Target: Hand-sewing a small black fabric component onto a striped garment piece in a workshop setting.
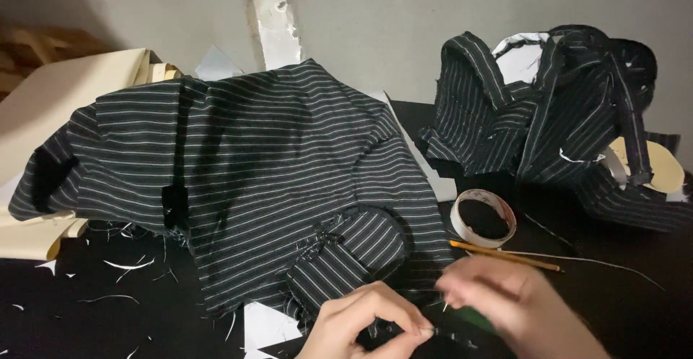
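Left hand (364,323) pinching the edge of striped cloth (274,178), right hand (505,301) blurry, grip cannot be told, tape roll (484,218) and pencil (505,256) near, black table (86,316)

**Hands at the lower edge of the striped cloth**

The left hand (368,323) pinches the frayed lower edge of the striped cloth (274,164), thumb and fingertips closed on the fabric. The right hand (512,305), blurred, is just right of it, over a green object (473,319). A tape roll (484,218) lies beside the cloth's right edge, with a pencil (505,255) touching it. A second striped pile (556,113) sits further right. Cream paper (58,99) lies left of the cloth.
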